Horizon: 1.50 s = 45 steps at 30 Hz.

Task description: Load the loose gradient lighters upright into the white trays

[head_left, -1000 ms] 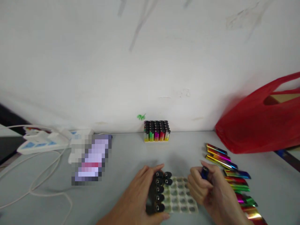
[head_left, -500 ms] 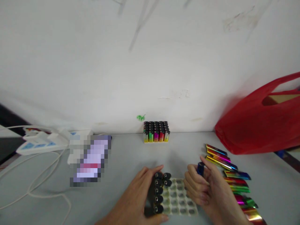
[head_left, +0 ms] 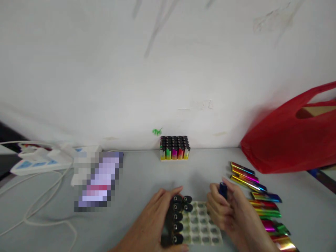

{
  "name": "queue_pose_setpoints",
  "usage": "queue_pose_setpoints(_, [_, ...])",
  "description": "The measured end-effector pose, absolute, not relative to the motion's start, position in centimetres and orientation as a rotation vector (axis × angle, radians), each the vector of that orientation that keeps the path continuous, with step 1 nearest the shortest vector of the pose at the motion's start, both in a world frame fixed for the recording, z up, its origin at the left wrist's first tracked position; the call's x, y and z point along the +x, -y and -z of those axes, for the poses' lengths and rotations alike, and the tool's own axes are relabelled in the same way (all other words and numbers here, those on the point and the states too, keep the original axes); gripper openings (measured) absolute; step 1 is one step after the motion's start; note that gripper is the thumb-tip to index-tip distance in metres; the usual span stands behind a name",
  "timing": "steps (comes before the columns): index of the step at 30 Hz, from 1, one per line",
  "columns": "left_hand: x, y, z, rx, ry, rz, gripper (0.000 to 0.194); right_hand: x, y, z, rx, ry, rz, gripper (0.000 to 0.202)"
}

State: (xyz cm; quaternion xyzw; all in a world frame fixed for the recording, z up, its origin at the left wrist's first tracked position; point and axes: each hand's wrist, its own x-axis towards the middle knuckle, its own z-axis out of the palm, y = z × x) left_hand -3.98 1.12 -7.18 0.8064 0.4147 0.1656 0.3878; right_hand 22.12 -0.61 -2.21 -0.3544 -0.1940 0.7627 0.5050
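Note:
My left hand point(head_left: 151, 218) spans the left side of a pale tray point(head_left: 195, 240), fingers at its back corner and thumb at the front. Black-topped lighters point(head_left: 177, 217) stand upright in the tray's left column, and two more fill the back of the second column. The tray's other round-edged pockets show no lighters. My right hand point(head_left: 225, 206) is closed over the tray's right edge around a lighter, whose dark blue end point(head_left: 223, 189) sticks up between thumb and fingers; the rest of it is hidden. Shiny multicoloured lighters point(head_left: 266, 197) lie loosely on the table right of this hand.
A full block of black-topped lighters point(head_left: 174, 150) stands against the wall. To the left are a blurred-out phone point(head_left: 101, 180), a white power strip point(head_left: 42, 162) and loose cables point(head_left: 28, 211). A red bag point(head_left: 288, 140) stands at the back right.
My hands and the tray hold nearly the same place. The blue lighter end leans slightly differently in my right hand, and the view has shifted a little.

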Motion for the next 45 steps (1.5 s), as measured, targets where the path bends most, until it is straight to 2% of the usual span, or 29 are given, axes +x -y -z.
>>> queue_pose_setpoints(5, [-4.0,-1.2,7.2,2.075,-1.029,-0.466,0.116,21.5,1.3,1.4,-1.093,0.692,-1.538,0.044])
queue_pose_setpoints(10, [-3.9,-1.3,6.8,2.070,-1.029,-0.439,0.112,22.2,2.0,1.1,-1.175,1.361,-1.006,0.027])
queue_pose_setpoints(12, [-3.9,-1.2,6.3,2.074,-1.033,-0.427,0.110,22.6,2.1,0.8,-1.119,1.567,-0.897,0.021])
queue_pose_setpoints(16, [-3.9,-0.8,5.8,2.072,-1.072,-0.422,0.104,22.5,2.1,0.1,-0.972,1.737,-0.815,0.026])
queue_pose_setpoints(19, [-4.0,-1.0,6.7,2.102,-1.031,-0.465,0.108,22.0,1.9,-0.2,-0.901,1.808,-0.708,0.031])
queue_pose_setpoints(24, [-4.2,-1.2,8.4,2.148,-0.993,-0.522,0.113,21.7,2.0,-0.4,-0.933,1.956,-0.560,0.016])
queue_pose_setpoints(28, [-4.3,-1.1,8.5,2.149,-0.995,-0.499,0.113,21.7,2.0,-0.5,-0.941,2.029,-0.500,0.019])
queue_pose_setpoints(33, [-4.2,-1.2,8.1,2.161,-0.990,-0.490,0.113,21.4,2.1,-1.2,-0.977,2.012,-0.476,0.029])
queue_pose_setpoints(39, [-3.8,-0.5,5.9,2.106,-1.051,-0.472,0.102,21.5,1.9,-1.6,-0.892,2.023,-0.452,0.035])
queue_pose_setpoints(45, [-4.3,-0.8,7.6,2.182,-0.986,-0.489,0.111,21.7,2.0,-1.2,-1.004,2.071,-0.450,0.031])
